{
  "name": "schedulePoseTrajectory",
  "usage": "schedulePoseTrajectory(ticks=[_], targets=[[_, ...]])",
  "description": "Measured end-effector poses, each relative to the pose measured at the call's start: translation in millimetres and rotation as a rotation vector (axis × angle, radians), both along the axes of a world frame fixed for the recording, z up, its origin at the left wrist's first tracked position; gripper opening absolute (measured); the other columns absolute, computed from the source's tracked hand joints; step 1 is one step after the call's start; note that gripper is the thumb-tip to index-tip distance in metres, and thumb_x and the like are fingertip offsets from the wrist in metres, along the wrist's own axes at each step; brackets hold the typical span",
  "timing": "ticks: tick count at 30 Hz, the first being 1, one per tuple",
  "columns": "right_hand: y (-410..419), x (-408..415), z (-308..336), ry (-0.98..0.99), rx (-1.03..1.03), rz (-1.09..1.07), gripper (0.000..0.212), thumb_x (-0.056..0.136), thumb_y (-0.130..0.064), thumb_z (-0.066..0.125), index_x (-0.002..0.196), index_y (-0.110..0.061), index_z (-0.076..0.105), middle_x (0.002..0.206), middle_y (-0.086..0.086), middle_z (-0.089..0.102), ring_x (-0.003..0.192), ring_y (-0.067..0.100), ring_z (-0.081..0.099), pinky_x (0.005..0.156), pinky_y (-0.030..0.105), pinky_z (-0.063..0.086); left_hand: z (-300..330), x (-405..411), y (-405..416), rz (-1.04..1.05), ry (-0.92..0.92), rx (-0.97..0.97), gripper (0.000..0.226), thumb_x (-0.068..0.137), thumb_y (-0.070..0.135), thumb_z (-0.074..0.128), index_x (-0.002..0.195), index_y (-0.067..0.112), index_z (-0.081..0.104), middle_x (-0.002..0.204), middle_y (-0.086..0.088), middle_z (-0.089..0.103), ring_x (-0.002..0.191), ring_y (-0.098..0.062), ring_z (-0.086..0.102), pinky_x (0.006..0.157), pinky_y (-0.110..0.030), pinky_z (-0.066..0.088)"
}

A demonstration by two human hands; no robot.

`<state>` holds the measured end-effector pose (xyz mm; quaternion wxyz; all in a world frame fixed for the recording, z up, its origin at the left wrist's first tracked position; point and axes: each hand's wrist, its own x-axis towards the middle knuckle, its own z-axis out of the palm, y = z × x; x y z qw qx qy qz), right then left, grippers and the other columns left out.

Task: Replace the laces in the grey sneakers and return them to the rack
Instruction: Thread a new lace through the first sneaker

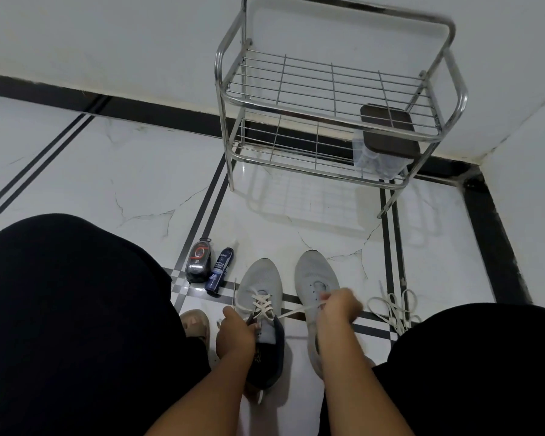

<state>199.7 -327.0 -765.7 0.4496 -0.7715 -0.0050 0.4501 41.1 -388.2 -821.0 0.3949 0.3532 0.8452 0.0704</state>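
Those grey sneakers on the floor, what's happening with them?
A person sitting on the floor is threading a white lace into the left sneaker. The left hand holds that sneaker by its tongue while the right hand pulls one end of the lace out sideways. The lace is crossed through several eyelets. The right sneaker has no lace, and another lace lies loose on the floor to its right. The metal rack stands by the wall with no shoes on it.

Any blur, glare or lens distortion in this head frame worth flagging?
Head view: dim, flat light; the right hand is slightly motion-blurred; the glossy floor mirrors the rack; wide-angle bending curves the floor stripes and wall edge; the laced sneaker stays legible.
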Motion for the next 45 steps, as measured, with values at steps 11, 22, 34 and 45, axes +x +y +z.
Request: schedulePoseTrajectory(ticks=[11, 22, 34, 45], targets=[[-32.1, -31.4, -42.2, -0.422, -0.249, 1.293, 0.026, 0.096, -0.027, 0.049, 0.111, -0.015, 0.066, 0.120, 0.010, 0.064, 0.107, 0.028, 0.059, 0.087, 0.028, 0.046, 4.0, -4.2, 2.7, -0.092, -0.100, -0.042, 0.037, 0.089, 0.032, 0.052, 0.123, 0.017, 0.045, 0.122, -0.011, 0.057, 0.114, -0.031, 0.054, 0.087, -0.035, 0.043], [-33.6, -30.5, -28.5, -0.508, -0.361, 1.194, 0.014, 0.090, -0.025, 0.048, 0.093, -0.018, 0.060, 0.106, 0.009, 0.062, 0.099, 0.029, 0.059, 0.076, 0.032, 0.046, -13.9, -18.2, 5.9, -0.102, -0.020, -0.130, 0.026, 0.093, 0.029, 0.049, 0.107, 0.014, 0.064, 0.115, -0.009, 0.066, 0.107, -0.029, 0.061, 0.082, -0.030, 0.045], [-29.3, -30.5, -39.4, -0.727, -0.265, 1.335, 0.033, 0.090, -0.018, 0.049, 0.124, -0.018, 0.053, 0.118, 0.010, 0.063, 0.109, 0.030, 0.060, 0.083, 0.031, 0.048, -10.1, -11.3, 10.5, -0.135, 0.001, -0.055, 0.021, 0.094, 0.025, 0.042, 0.104, 0.020, 0.060, 0.109, -0.007, 0.064, 0.101, -0.026, 0.058, 0.075, -0.028, 0.038], [-33.4, -34.3, -44.6, -0.679, -0.405, 1.266, 0.026, 0.092, -0.027, 0.049, 0.112, -0.016, 0.061, 0.118, 0.008, 0.061, 0.109, 0.028, 0.058, 0.074, 0.031, 0.043, -9.5, -12.3, 15.6, -0.134, 0.029, -0.085, 0.029, 0.096, 0.027, 0.040, 0.115, 0.014, 0.057, 0.119, -0.012, 0.061, 0.110, -0.031, 0.057, 0.085, -0.035, 0.044]])
